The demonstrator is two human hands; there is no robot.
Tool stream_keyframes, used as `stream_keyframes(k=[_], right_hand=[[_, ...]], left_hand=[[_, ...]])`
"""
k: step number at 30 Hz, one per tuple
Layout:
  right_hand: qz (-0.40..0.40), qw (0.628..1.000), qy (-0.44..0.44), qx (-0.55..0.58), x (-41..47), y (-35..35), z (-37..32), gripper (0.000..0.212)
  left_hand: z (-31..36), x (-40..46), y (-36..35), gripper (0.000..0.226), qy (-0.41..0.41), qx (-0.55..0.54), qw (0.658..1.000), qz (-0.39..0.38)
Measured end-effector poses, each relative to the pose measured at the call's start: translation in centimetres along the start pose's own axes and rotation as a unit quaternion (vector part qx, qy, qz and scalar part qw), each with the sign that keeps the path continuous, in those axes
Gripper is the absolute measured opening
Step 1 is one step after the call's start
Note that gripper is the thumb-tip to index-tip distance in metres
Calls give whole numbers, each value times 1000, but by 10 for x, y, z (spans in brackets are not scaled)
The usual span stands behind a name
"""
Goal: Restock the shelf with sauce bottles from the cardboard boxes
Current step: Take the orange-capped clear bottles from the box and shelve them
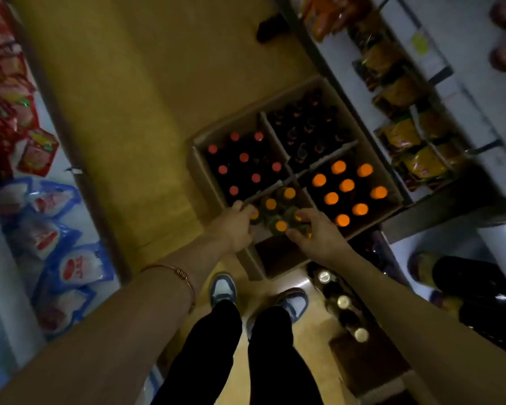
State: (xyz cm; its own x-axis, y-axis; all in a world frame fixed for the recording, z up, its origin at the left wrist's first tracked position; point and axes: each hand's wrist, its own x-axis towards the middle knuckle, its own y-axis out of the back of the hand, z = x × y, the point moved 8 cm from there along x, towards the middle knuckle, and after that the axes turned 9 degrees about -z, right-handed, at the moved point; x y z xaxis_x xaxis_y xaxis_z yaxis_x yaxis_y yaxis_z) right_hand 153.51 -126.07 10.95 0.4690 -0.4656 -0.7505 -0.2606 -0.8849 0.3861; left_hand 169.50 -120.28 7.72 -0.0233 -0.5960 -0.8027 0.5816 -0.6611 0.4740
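1. Head view shows your left hand and right hand closed round the two sides of a small cluster of dark sauce bottles with orange caps, fingers curled on the outer bottles; whether they are bound as one pack is too blurred to tell.
2. That cluster sits at the near edge of the open brown cardboard box on the floor, beside the row of larger orange-capped bottles and the red-capped dark bottles.
3. Judge the load heavy and, if glass, breakable; the smooth sides will likely be slippery.
4. Take hold low on the bodies, not on the caps, and squeeze inward so none slips out of the middle.
5. Your grey metal shelf stands just to the right of the box.
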Motion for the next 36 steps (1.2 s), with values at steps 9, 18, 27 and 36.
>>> stream_keyframes(k=[9, 18, 27, 36], right_hand=[[-10, 999, 16, 31, 119, -69, 92, 56], [67, 962, 10, 264, 173, -137, 143, 69], [174, 955, -11, 240, 205, -129, 159, 49], [151, 955, 26, 254, 201, -126, 156, 54]], left_hand=[[-33, 142, -63, 59, -24, -67, 997, 33], [-75, 180, -112, 40, -41, -291, 949, 111], [-66, 222, -109, 32, -158, 3, 987, -11], [-64, 230, -121, 50, -110, -97, 989, -16]])
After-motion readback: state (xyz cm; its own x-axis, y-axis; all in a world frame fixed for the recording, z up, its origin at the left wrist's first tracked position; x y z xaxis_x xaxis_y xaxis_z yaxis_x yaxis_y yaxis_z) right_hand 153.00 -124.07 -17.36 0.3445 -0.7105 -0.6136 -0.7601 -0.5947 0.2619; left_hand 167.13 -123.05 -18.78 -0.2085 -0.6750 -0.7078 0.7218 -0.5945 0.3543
